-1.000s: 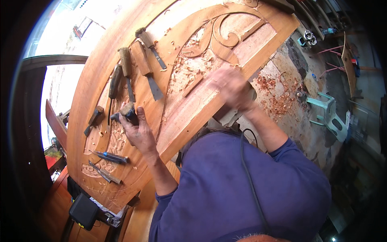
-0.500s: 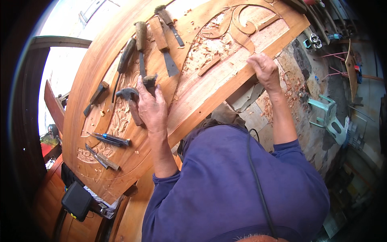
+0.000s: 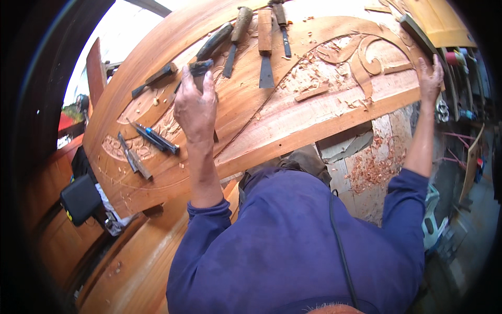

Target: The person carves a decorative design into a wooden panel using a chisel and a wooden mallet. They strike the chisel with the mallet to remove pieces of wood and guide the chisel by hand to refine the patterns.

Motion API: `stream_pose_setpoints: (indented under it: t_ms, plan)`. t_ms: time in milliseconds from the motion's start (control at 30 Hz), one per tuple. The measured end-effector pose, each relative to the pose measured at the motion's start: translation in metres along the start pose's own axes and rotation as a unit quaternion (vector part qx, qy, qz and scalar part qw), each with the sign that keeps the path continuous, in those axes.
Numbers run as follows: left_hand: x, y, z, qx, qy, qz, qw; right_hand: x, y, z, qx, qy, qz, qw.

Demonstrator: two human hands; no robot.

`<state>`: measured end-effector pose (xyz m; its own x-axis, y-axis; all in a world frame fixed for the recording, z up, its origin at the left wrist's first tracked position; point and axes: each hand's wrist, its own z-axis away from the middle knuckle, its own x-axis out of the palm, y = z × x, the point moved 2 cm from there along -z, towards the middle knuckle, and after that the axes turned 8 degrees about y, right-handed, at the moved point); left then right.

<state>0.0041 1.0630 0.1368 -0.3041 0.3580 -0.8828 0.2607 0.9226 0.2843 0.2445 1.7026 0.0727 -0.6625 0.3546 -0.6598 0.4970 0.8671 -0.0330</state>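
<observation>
My left hand (image 3: pixel 196 112) is over the carved wooden panel (image 3: pixel 261 125), its fingers closed around a tool with a worn, frayed wooden handle end (image 3: pixel 201 67) that sticks up between finger and thumb. The rest of that tool is hidden by the hand. At the panel's right end is my right hand (image 3: pixel 431 81), fingers apart, beside the lower end of a long dark bar (image 3: pixel 418 34); whether they touch it I cannot tell. Above my left hand lie several wood-handled chisels, among them a wide-bladed chisel (image 3: pixel 265 52) and a dark-handled one (image 3: pixel 215 41).
Slim tools with a blue part (image 3: pixel 154 138) and a small chisel (image 3: pixel 133 157) lie at the panel's left. Wood shavings (image 3: pixel 329 68) cover the carved scroll area. A pale green plastic stool (image 3: pixel 433 220) stands on the floor at right; a black case (image 3: pixel 81 199) is at lower left.
My right hand has moved right, from the panel's front edge to its right end by the dark bar. The view has shifted right. My left hand now covers most of the hammer seen before.
</observation>
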Motion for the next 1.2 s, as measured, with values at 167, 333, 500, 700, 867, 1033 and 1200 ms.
stream_pose_setpoints:
  t_ms: [167,333,500,700,867,1033,1200]
  plan:
    - [0.005,-0.022,-0.027,-0.159,-0.012,0.022,0.987,0.062,0.135,-0.016,-0.013,-0.129,0.210,0.969]
    - [-0.081,-0.141,0.012,-0.206,0.122,-0.054,0.969,0.136,0.093,-0.059,-0.115,-0.243,0.109,0.957]
    - [-0.101,-0.210,0.029,-0.305,0.154,-0.145,0.929,0.130,0.254,-0.073,-0.087,-0.276,0.014,0.957]
    - [-0.089,-0.250,0.062,-0.341,0.057,-0.116,0.931,0.124,0.238,-0.052,-0.039,-0.358,-0.016,0.933]
    - [-0.066,-0.296,0.045,-0.222,0.076,-0.158,0.959,0.100,0.154,-0.008,0.276,-0.313,-0.213,0.884]
    - [-0.046,-0.303,0.029,-0.248,0.050,-0.160,0.954,0.010,0.087,0.028,0.492,-0.239,-0.515,0.660]
    - [-0.035,-0.191,0.034,-0.132,0.079,-0.124,0.980,-0.092,-0.030,0.070,0.484,-0.161,-0.658,0.553]
